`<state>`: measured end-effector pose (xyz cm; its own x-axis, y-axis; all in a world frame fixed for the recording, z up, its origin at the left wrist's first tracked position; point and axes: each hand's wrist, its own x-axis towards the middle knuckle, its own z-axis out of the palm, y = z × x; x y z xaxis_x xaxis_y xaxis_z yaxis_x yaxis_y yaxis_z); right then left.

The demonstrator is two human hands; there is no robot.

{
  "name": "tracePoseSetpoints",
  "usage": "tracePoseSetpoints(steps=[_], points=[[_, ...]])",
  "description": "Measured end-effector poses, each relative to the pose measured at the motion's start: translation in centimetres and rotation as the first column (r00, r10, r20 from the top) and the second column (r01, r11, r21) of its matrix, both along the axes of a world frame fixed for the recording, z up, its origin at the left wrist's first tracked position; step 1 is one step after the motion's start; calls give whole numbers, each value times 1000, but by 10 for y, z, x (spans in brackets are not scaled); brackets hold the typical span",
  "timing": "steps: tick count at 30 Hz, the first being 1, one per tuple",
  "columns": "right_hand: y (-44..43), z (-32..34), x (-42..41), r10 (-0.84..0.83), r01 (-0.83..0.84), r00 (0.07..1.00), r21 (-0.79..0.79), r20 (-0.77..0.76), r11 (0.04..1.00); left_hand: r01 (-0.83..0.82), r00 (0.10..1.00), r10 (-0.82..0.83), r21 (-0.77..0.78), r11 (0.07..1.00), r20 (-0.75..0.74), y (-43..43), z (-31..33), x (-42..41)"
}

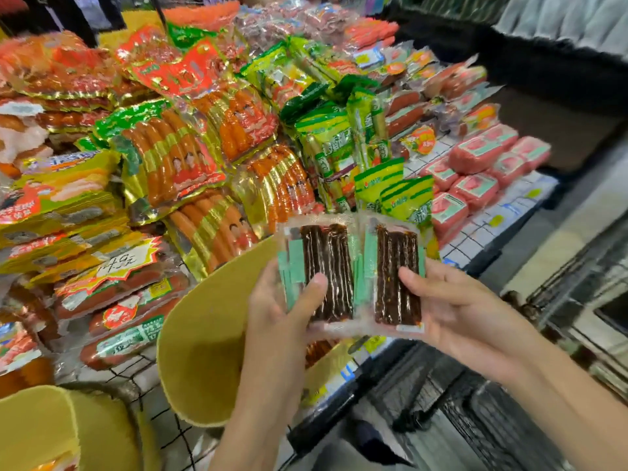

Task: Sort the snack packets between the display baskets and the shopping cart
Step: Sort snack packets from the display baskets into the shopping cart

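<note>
At far left, stacked in leaning heaps: red-and-yellow sausage packs [68, 212], with a starburst price card [127, 263] laid on top. Just right of these, tipped up against the heap: a yellow basket [204, 351]. In front of the basket, raised above the display: the left hand [278, 311], fingers curled behind and thumb pressed across the front of a clear left packet [326, 266] of dark sticks, held upright. Set edge to edge with it on the right: a matching right packet [396, 280], pinched between the thumb and curled fingers of the right hand [455, 314]. Both packets held in the air over the front edge of the display. Behind the packets, stood on end: green packs [339, 141]. Farther right, laid in rows on the white wire shelf [475, 239]: pink meat blocks [475, 171]. Below the right forearm, blurred: dark mesh [482, 423], too unclear to name.
</note>
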<state>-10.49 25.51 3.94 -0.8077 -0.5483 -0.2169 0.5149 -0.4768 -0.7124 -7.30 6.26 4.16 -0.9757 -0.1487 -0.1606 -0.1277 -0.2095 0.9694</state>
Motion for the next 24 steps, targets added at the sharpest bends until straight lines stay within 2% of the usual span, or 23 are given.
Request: tracePoseSetpoints(steps=[4,8,12,15,17,20,24], points=[[54,-3,57,-323,318,945,82,53,945,209,977,-208,11,978,-56,60,-18,3],[107,-22,115,-571,543,815,212,99,812,383,923,-382,-10,924,47,134,-38,18],[157,-55,159,-753,727,637,194,164,658,592,803,-585,-47,804,110,207,-68,32],[207,-89,180,-839,799,504,256,207,543,716,689,-695,-49,696,206,267,-102,33],[249,-118,184,-893,820,386,359,230,446,756,633,-715,-41,653,297,314,-134,28],[325,-174,176,-965,812,171,526,201,254,772,607,-687,-92,629,399,393,-191,10],[420,-263,146,-992,726,-23,685,124,69,797,580,-643,-185,575,501,500,-286,-23]])
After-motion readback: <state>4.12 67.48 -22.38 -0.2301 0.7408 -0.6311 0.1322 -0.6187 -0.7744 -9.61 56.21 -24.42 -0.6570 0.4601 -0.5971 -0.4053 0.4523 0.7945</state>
